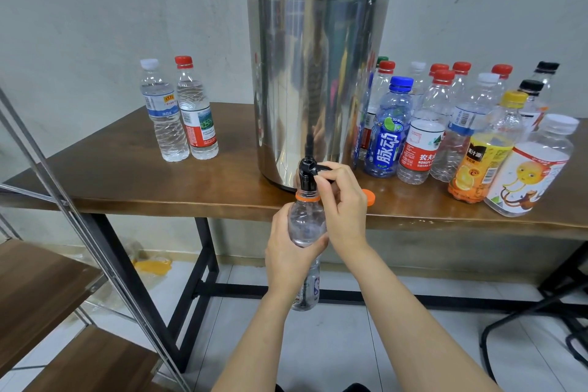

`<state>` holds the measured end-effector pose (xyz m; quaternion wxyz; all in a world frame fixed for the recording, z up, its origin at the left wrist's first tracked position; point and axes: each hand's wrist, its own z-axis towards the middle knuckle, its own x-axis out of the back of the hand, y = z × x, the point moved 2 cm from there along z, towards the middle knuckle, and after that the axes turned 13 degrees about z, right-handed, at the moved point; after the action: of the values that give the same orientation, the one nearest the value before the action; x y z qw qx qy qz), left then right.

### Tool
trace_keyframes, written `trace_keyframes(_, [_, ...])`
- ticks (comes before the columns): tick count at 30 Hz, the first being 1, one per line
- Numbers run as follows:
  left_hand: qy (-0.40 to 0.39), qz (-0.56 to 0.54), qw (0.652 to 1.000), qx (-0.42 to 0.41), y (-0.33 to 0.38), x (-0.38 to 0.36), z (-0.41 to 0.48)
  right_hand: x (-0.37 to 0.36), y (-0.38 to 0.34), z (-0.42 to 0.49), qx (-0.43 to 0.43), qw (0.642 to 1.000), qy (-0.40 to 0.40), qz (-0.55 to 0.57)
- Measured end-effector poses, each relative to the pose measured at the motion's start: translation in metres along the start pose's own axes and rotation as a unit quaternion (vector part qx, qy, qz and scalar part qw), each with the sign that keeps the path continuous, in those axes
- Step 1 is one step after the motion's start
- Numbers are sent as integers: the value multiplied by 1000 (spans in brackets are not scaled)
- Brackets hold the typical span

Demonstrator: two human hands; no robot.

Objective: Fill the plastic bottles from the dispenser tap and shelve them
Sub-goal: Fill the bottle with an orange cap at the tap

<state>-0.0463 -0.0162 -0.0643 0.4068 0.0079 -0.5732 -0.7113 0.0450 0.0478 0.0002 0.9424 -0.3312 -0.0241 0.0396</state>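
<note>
Holds the plastic bottle upright at frame centre, mouth just under the tap, left hand curled round its body. Pinches the tap's lever with the right hand. Behind: steel dispenser on the table; orange cap just right; filled bottles centre left, capped bottles right.

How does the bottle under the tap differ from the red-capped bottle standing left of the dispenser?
The bottle under the tap has no cap, only an orange neck ring; the red-capped bottle is closed. The first is held by the left hand off the table's edge; the second stands on the table, untouched. Both are clear plastic and upright.
</note>
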Motion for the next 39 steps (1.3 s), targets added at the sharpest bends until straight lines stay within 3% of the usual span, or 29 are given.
trace_keyframes(39, [13,12,1000,-8,5,3,1,1,-1,0,2,1000,0,0])
